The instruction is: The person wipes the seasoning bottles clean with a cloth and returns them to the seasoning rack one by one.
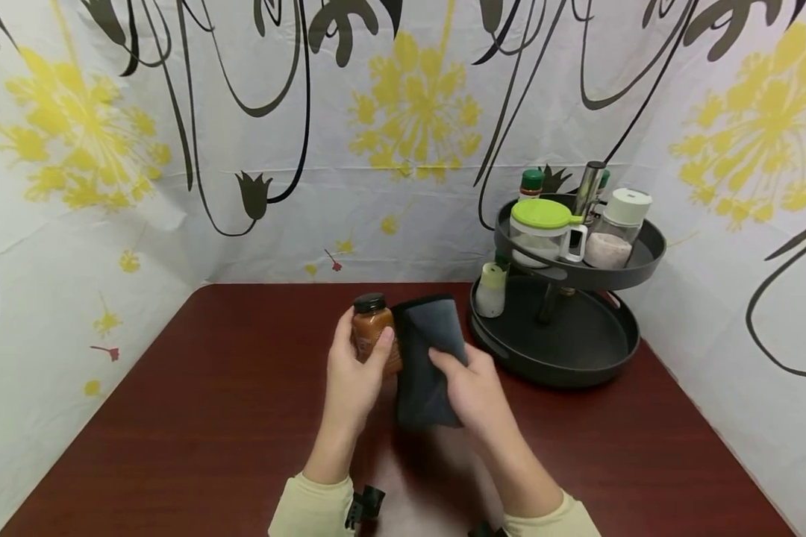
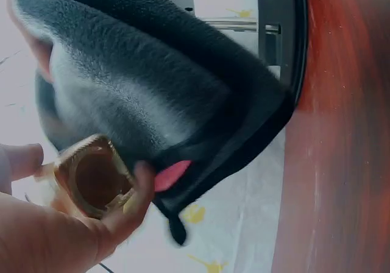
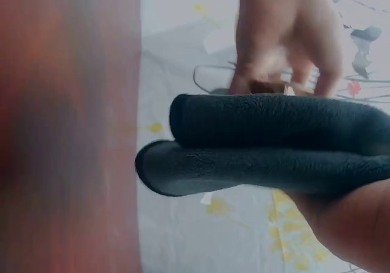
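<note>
While the left hand (image 1: 352,380) grips the brown jar (image 1: 371,325) left of the 2-tier rack (image 1: 580,335), likely for steadiness, the right hand (image 1: 475,384) pinches the folded cloth (image 1: 426,377) nearer that rack, seemingly keeping its folds together

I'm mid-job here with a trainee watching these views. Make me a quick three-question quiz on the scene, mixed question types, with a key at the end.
1. Multiple choice: which hand grips the dark cloth?
A) Left
B) Right
C) Neither

2. True or false: the black-lidded jar stands on the lower tray.

3. Fill in the missing word: the handled container on the upper tray has a bright ____ lid.

Key:
1. B, the right hand.
2. False: the left hand holds the black-lidded jar.
3. green
</note>
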`<move>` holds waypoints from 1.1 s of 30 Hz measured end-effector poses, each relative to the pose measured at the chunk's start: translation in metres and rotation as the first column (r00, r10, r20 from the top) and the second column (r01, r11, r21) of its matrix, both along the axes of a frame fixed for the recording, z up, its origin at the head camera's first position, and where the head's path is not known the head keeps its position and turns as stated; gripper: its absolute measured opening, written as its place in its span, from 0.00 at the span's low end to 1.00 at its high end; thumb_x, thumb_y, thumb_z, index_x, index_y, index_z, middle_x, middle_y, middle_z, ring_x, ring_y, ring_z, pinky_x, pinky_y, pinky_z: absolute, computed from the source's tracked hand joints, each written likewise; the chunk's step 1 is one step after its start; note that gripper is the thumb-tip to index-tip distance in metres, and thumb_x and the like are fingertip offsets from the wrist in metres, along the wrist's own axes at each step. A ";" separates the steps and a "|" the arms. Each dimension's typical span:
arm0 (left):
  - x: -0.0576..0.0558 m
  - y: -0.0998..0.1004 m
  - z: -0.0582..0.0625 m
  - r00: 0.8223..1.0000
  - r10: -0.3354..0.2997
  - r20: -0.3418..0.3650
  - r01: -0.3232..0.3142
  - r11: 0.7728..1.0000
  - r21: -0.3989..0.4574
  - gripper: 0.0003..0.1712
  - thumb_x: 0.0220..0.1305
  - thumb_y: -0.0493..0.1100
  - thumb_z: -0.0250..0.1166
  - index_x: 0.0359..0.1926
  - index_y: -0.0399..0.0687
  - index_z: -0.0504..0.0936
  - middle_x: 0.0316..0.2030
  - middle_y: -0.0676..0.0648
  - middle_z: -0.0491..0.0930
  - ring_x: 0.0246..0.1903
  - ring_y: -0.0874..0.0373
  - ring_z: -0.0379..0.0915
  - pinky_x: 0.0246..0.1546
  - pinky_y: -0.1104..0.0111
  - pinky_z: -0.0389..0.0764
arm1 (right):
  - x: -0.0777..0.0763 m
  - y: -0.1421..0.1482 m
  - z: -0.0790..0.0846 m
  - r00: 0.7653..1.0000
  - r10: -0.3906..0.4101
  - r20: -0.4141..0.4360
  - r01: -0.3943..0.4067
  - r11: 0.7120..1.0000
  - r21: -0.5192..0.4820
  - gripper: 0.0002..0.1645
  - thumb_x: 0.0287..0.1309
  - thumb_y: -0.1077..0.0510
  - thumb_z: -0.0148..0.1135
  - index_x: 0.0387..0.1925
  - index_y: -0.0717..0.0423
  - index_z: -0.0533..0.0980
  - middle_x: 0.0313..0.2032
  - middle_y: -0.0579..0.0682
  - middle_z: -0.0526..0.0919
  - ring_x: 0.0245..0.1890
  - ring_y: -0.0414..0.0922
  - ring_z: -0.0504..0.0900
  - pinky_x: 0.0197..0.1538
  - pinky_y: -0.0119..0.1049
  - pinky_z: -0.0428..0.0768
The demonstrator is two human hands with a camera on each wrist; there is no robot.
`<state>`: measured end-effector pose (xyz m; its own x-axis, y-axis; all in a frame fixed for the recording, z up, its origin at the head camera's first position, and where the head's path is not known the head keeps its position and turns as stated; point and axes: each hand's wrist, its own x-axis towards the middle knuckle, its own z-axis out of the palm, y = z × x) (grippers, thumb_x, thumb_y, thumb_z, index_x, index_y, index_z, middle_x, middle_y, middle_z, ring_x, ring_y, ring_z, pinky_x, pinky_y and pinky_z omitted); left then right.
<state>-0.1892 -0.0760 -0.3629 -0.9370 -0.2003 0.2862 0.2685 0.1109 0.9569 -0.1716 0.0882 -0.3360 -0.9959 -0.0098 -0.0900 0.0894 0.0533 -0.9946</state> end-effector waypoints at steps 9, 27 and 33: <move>0.004 0.011 -0.005 0.996 -0.080 -0.036 0.080 0.997 -0.011 0.32 0.71 0.34 0.70 0.73 0.48 0.75 0.63 0.42 0.83 0.64 0.47 0.80 0.63 0.45 0.82 | 0.000 -0.010 0.005 0.968 -0.109 -0.225 0.127 0.990 0.066 0.19 0.79 0.52 0.56 0.63 0.54 0.80 0.59 0.57 0.87 0.56 0.51 0.87 0.61 0.49 0.85; 0.006 0.007 -0.008 0.993 -0.096 -0.067 0.094 0.995 -0.023 0.33 0.69 0.34 0.72 0.73 0.47 0.75 0.64 0.40 0.83 0.64 0.44 0.81 0.63 0.44 0.83 | -0.011 -0.003 0.006 0.996 -0.026 -0.087 0.038 0.990 0.138 0.18 0.77 0.54 0.57 0.61 0.54 0.81 0.56 0.57 0.87 0.52 0.49 0.87 0.56 0.47 0.85; 0.008 0.007 -0.001 0.991 -0.106 -0.076 0.107 0.994 0.006 0.33 0.69 0.33 0.72 0.72 0.47 0.75 0.62 0.40 0.84 0.63 0.45 0.82 0.62 0.46 0.84 | -0.004 -0.011 0.003 0.950 -0.131 -0.284 0.168 0.980 0.108 0.14 0.77 0.56 0.61 0.56 0.55 0.84 0.52 0.57 0.88 0.50 0.51 0.88 0.56 0.48 0.85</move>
